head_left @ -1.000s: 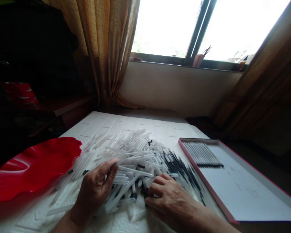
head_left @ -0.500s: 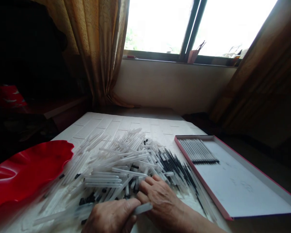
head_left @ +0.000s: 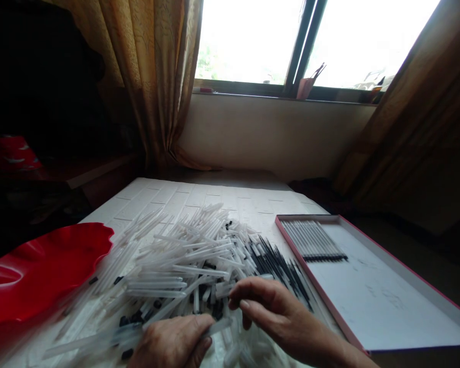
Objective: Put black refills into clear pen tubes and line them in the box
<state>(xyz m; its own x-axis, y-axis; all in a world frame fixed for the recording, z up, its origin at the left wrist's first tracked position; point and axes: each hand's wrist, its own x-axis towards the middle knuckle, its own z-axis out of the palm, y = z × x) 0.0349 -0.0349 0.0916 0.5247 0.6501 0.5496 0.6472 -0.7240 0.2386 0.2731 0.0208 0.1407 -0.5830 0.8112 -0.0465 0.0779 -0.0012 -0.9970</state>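
A heap of clear plastic pen tubes covers the white table, with small black caps among them and a bunch of thin black refills at its right side. My left hand sits at the bottom edge, fingers closed round one clear tube that sticks out to the right. My right hand hovers just above the heap, thumb and fingers pinched together on something small that I cannot make out, close to the tip of that tube.
A red wavy-edged bowl lies at the left. A shallow pink-rimmed box at the right holds a neat row of finished pens. Curtains and a bright window stand behind the table.
My left hand left the heap and came back to the bottom edge with a clear tube. My right hand lifted off the pile and closed into a pinch.
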